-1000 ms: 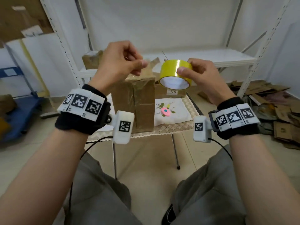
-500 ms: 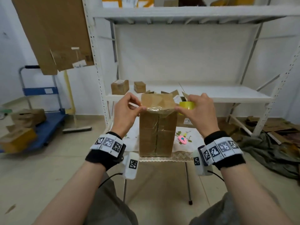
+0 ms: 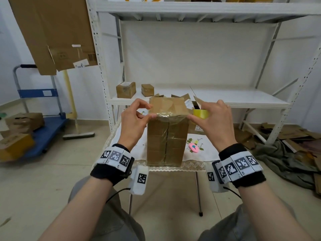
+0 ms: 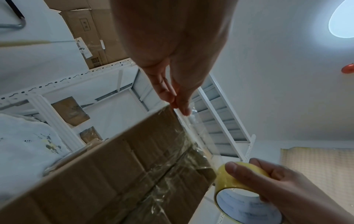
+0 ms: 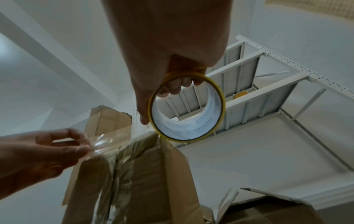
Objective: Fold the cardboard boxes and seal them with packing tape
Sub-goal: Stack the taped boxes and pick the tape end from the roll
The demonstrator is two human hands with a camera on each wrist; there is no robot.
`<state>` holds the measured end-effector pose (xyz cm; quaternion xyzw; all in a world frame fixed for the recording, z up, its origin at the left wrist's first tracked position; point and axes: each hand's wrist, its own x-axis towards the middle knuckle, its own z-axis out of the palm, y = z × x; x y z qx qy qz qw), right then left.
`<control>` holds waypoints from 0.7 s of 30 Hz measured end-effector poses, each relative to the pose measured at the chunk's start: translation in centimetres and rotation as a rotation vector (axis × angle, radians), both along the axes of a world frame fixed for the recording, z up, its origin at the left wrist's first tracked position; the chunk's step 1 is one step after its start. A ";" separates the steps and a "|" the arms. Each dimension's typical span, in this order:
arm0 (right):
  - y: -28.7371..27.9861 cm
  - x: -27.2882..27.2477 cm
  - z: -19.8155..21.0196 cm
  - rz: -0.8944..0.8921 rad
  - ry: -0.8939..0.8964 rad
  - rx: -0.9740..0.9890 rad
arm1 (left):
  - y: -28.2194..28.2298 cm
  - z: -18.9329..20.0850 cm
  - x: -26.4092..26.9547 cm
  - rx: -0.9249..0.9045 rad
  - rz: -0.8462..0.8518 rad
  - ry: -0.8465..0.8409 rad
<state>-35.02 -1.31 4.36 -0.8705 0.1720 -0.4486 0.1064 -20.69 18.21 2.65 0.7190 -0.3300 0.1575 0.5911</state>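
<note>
**Two hands stretching tape over a box top**

Two hands span clear tape across the tall brown cardboard box standing on the small cloth-covered table. Left hand pinches the free end; right hand grips the yellow-cored tape roll. Thin, sticky film likely wrinkles easily, so hold it taut by the ends. Since half a second ago, the strip sits slightly lower.

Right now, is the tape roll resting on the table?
No, the right hand holds the tape roll in the air beside the top of the cardboard box.
</note>
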 end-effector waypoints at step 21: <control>0.8 2.6 1.9 -0.139 0.199 0.064 | -0.5 -1.2 2.3 0.067 -0.041 -0.037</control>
